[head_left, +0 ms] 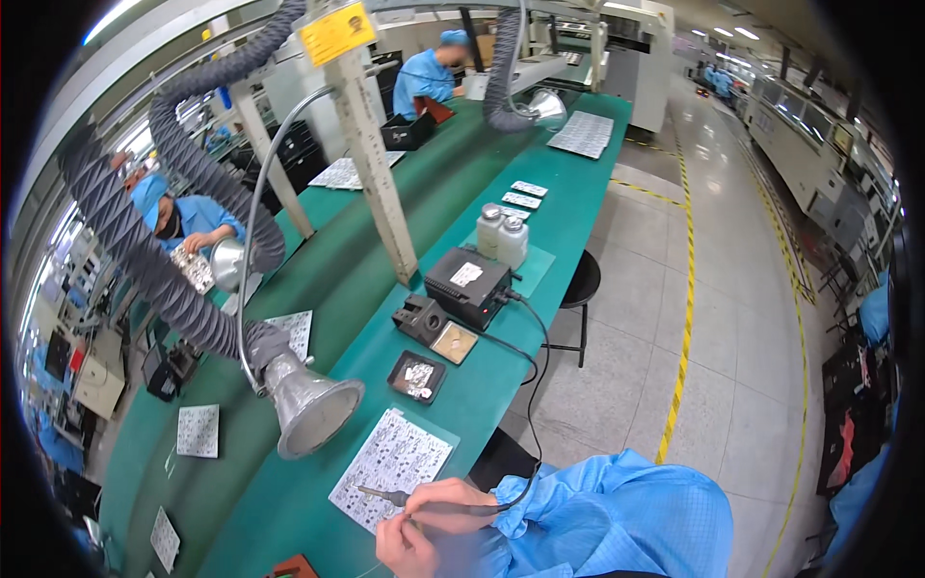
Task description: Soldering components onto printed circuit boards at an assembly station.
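My right hand (445, 505) is closed around a soldering iron (390, 496), whose metal tip points left over a white circuit board (397, 451). Whether the tip touches the board, I cannot tell. The board lies flat on the green bench, dotted with small dark parts. Just below, my left hand (405, 547) has its fingers pinched together near the board's lower edge; what they hold, if anything, is too small to make out. From the iron a black cable (541, 424) loops back to a black soldering station (468, 287).
Beyond the board sit a black tray of small pieces (417, 377), an iron stand (420, 319) with a sponge, and white bottles (501, 237). A fume-extraction hood (318, 409) hangs at left. More boards lie on the green belt (241, 409); co-workers (424, 77) sit across it.
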Tool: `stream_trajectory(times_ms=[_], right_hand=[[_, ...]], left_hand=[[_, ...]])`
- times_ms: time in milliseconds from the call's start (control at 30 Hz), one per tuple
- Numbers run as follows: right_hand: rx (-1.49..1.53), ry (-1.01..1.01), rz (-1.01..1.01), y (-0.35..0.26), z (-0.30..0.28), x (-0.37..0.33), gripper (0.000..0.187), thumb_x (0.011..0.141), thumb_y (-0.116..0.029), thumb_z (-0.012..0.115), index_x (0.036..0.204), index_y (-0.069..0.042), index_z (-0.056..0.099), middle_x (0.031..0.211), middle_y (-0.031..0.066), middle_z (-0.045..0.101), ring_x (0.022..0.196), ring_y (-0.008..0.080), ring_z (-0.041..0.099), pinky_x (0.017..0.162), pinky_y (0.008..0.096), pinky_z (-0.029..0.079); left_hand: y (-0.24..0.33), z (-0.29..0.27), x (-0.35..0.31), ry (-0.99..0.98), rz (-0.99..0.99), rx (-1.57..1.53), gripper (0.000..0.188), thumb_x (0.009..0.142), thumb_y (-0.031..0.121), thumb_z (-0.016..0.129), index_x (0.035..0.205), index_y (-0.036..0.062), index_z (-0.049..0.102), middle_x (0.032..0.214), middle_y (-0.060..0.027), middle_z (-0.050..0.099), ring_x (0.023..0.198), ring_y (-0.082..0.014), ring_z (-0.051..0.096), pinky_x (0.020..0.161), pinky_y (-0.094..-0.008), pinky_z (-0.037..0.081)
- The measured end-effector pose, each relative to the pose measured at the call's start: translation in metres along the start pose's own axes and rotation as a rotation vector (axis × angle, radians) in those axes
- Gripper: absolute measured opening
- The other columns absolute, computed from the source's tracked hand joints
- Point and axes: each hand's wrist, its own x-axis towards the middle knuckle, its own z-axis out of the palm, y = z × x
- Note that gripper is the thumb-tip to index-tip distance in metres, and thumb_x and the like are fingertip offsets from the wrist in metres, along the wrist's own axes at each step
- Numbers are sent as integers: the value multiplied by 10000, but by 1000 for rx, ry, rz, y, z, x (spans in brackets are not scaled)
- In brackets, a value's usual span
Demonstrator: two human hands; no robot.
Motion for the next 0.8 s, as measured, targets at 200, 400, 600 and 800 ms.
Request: stream_trajectory(times_ms=[200,400,600,800], right_hand=[[89,-93,-13,7,15,4,169,812,6,616,975,5,570,855,132,612,765,270,628,654,328,486],[70,-92,-16,9,21,7,172,803,10,628,967,4,575,839,126,610,745,265,625,641,325,486],[110,-118,-16,17,31,15,164,807,1,633,961,0,577,856,122,615,757,262,623,649,321,484],[134,-132,28,20,32,11,185,816,-7,626,994,-4,577,879,119,617,772,242,620,670,311,481]], left_hand=[[-15,-5,-13,16,-117,-25,61,791,-53,539,817,-29,589,680,-82,521,519,-155,445,466,-252,333],[-19,-14,-20,117,-315,-404,27,814,-37,552,807,-39,578,696,-25,501,550,-60,404,470,-202,293],[-21,-25,-25,105,-384,-419,28,806,-39,581,778,-41,577,709,-3,489,565,-23,381,472,-178,268],[-19,-31,-24,40,-362,-380,38,803,-45,579,766,-42,568,700,0,474,554,-22,365,469,-177,259]])
